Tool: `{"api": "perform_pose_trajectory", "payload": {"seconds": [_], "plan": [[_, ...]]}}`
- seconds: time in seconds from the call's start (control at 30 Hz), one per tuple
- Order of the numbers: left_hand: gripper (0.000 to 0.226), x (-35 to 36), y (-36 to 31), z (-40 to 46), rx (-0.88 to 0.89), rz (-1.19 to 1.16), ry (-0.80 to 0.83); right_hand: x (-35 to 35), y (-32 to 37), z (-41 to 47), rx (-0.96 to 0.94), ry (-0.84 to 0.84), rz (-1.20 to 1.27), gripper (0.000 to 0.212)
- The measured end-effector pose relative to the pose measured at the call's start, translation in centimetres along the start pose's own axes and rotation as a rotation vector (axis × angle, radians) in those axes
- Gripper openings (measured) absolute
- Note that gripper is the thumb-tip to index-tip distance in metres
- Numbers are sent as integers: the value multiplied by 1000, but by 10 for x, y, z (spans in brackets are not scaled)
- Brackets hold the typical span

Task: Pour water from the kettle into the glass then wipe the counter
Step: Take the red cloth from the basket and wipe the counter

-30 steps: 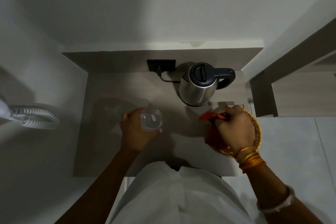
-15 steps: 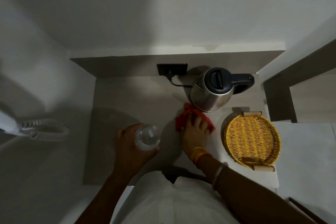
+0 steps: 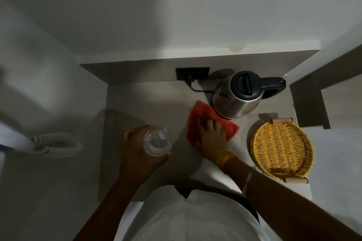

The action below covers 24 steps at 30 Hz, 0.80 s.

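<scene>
The picture is dim and a little grainy, with soft light from above and behind that makes the wall brighter than the tabletop. A broad dark shadow lies on the left part of the tabletop, and the steel kettle shows small bright reflections. The wide lens bends the edges, and the coiled cord at left is blurred.

White garment, bare forearms, yellow-orange bangles and perhaps a pale bracelet on right wrist.

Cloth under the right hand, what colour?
Red-orange cloth, pressed flat on the counter by the right hand; head view.
</scene>
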<state>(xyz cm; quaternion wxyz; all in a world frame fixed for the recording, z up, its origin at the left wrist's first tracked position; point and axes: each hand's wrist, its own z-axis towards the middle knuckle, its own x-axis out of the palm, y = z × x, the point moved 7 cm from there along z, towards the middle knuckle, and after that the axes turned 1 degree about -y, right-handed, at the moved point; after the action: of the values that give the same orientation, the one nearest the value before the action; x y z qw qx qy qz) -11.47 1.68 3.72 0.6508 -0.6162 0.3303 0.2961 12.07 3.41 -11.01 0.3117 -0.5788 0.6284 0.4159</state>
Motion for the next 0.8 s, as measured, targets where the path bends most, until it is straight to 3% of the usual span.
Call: {"api": "perform_pose_trajectory", "payload": {"seconds": [0.17,0.23,0.37,0.43,0.53,0.63,0.8], "plan": [[60,-5,-11,7,42,48,1,-21,97,59,-270,121,28,80],[68,-7,-9,9,18,30,0,1,123,28,-430,219,67,83],[70,-9,-6,13,15,19,-2,65,97,-81,-702,301,-117,50],[74,-10,0,10,-24,18,-20,66,43,-98,-585,266,-77,54],[75,-7,4,9,-50,30,0,45,-23,-66,-279,77,-116,76],[72,-4,-2,4,-25,34,1,10,-20,-3,-79,-12,-96,84],[78,-6,-9,-11,-37,-2,-68,-5,83,77,-243,60,-79,85]]}}
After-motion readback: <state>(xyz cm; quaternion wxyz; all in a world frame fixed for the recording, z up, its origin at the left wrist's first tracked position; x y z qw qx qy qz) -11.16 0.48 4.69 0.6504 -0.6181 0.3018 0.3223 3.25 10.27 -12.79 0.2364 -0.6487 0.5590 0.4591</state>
